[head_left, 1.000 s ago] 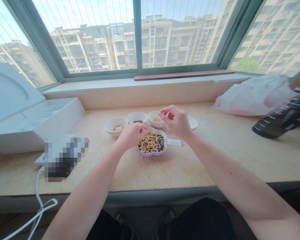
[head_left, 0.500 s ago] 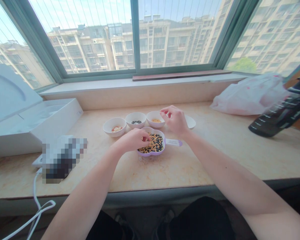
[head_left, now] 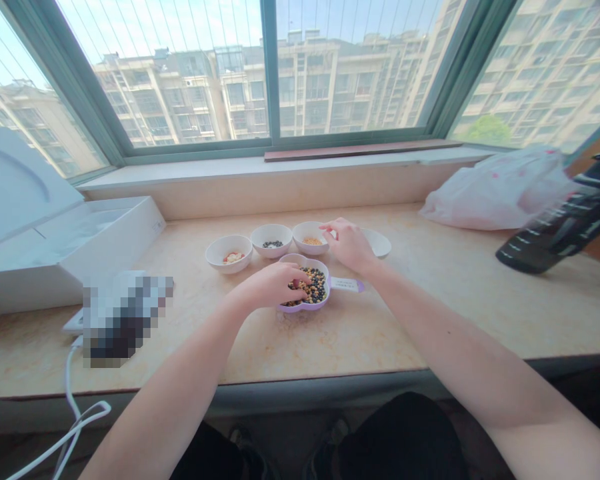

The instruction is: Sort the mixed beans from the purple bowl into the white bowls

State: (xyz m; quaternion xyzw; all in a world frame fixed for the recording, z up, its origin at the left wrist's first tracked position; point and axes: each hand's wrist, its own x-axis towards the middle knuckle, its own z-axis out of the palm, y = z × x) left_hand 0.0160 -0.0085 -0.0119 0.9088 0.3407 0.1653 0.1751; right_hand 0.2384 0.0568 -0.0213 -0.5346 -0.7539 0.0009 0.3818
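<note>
You're in a home, high up in an apartment block: the bay window (head_left: 270, 73) looks out on residential towers (head_left: 300, 87). The marble tabletop (head_left: 430, 313) under the sill carries household things: small white bowls (head_left: 273, 239), a plastic bag (head_left: 495, 190), an open white box (head_left: 75, 247), a charging cable (head_left: 73, 407).

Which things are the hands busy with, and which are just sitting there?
In use: left hand in the lilac handled dish of mixed beans; right hand by the three small white bowls.

Lying about: crumpled white plastic bag, open white box, dark bottle, white cable.
</note>
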